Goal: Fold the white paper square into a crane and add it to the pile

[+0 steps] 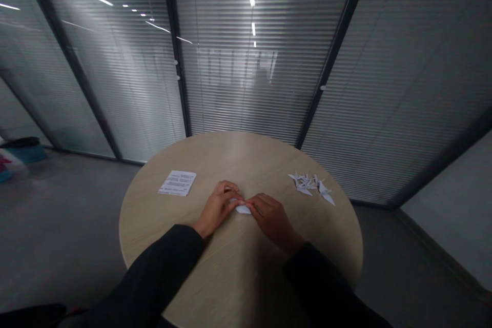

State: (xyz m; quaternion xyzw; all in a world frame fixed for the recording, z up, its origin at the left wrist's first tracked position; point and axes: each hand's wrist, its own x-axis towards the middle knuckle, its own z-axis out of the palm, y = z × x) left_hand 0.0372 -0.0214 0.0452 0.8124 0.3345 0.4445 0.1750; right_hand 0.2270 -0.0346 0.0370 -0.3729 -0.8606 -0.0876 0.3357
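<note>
On the left of the round wooden table [230,156], a small stack of printed paper sheets [178,183] lies flat, text facing up. Moving along, here's the left hand [218,208], thumb and fingers pinching the folded white paper [243,209] near the tabletop's middle! Right alongside, the right hand [271,217] grips its other side with bent fingers (the fingertips practically meet). Out right, white origami cranes [302,184] sit clustered together.
</note>
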